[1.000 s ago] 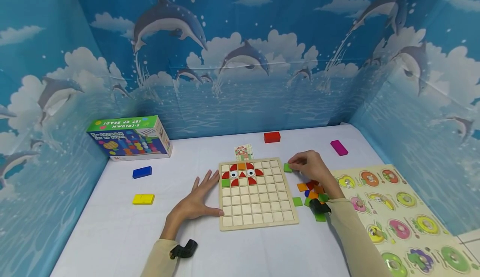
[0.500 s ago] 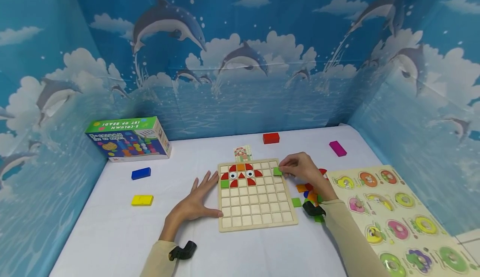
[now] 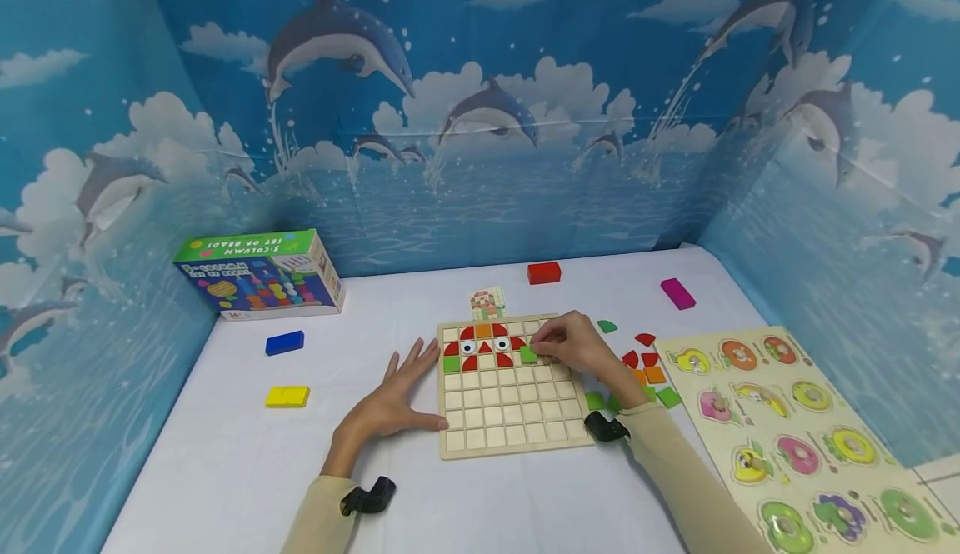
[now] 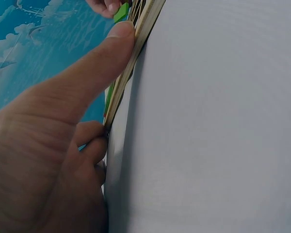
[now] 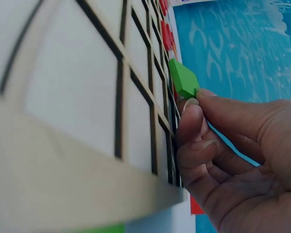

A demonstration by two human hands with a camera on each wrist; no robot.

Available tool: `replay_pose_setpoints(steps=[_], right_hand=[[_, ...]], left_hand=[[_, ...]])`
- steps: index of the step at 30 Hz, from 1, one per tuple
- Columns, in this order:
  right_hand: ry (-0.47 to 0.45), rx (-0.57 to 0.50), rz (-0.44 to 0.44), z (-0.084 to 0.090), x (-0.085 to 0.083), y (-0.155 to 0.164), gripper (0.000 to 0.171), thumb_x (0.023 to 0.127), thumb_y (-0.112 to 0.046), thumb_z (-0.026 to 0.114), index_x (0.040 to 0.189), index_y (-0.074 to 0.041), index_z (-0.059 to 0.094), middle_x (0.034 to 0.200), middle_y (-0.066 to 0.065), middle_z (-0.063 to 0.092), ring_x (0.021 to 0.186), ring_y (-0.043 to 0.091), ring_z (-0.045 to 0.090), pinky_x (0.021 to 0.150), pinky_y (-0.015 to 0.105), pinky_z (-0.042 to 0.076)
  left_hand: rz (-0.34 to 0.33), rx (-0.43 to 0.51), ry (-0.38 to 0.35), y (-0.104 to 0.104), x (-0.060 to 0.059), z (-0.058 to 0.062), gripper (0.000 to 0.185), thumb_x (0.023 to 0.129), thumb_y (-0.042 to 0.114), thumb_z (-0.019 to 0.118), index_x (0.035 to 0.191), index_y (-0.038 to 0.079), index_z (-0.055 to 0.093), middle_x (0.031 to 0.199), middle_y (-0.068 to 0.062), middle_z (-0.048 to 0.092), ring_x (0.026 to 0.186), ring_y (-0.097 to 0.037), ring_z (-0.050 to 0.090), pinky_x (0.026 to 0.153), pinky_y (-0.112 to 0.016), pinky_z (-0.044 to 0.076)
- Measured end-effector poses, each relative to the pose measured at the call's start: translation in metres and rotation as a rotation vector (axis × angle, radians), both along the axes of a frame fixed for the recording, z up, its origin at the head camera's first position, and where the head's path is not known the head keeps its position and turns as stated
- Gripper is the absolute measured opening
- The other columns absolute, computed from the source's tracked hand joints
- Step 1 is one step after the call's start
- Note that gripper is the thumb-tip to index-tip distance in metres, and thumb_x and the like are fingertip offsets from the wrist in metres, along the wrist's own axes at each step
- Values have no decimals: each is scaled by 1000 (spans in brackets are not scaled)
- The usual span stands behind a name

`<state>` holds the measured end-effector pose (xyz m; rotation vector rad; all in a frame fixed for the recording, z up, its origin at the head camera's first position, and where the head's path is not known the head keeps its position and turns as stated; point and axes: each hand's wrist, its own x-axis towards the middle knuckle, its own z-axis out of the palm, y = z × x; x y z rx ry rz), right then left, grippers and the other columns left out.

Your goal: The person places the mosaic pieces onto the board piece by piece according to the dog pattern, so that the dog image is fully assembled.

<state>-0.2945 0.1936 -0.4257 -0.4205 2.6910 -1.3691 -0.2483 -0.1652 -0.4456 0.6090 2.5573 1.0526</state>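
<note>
The right hand (image 3: 573, 344) pinches a green tile (image 3: 528, 355) between thumb and fingertips. The tile is tilted above the board (image 3: 504, 414), just right of the red pieces (image 3: 504, 361); whether it touches a cell I cannot tell. The left hand (image 3: 386, 404) has its fingers spread wide, thumb and fingertips against the board's left edge, apparently to steady it.

The step looks like setting this tile as a match to the seated green square (image 3: 452, 364) at the pattern's left. The next move seems to call for levelling it, lining its edges with a cell and letting go without knocking the red pieces.

Further out, the card (image 3: 488, 303) lies at the board's far edge, loose pieces (image 3: 654, 374) to the right, then the fruit board (image 3: 693, 381). A red block (image 3: 543, 273) sits beyond the card
</note>
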Motion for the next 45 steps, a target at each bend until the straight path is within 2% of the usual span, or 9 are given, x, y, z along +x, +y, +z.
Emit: replay_pose_setpoints(steps=[6,17,26,33,39,45], right_hand=[[29,26,-22,-3,2,-9,6,94,-8,84,98,-3,83,85,0,77,74,13,67,68,24,59],[87,61,-5,-3,7,-14,8,94,-9,85,94,-1,84,88,1,77,76,12,63,69,25,55],[107,50,-8,-4,10,-15,4,90,-1,86,93,-2,84,86,3,77,74,11,66,69,25,58],[116,36,-24,-4,10,-16,4,90,-2,86,91,-3,83,83,2,75,72,12,65,67,24,57],[125,9,-8,3,9,-9,6,92,-7,86,97,-3,84,88,2,76,75,15,65,68,24,58],[148,42,-19,12,1,14,4,94,-8,85,98,-6,84,89,2,76,80,19,64,70,25,56]], left_hand=[[-5,-8,-2,0,0,1,127,76,40,100,174,18,22,182,-3,9,168,-24,-6,135,-53,-12],[-12,-8,-2,1,0,-1,127,76,39,99,174,17,21,182,-2,10,168,-24,-6,135,-53,-12],[-12,-26,5,2,-1,-1,127,76,40,99,174,17,20,182,-4,9,168,-24,-5,135,-52,-11],[-13,-17,17,3,-2,-1,126,77,40,99,174,15,21,182,-4,10,168,-26,-5,135,-54,-11],[-4,-13,16,2,0,-2,127,76,40,99,174,16,21,182,-3,12,168,-26,-4,135,-55,-11],[7,-19,1,2,1,-1,128,76,40,99,174,20,20,182,2,10,168,-22,-7,135,-52,-12]])
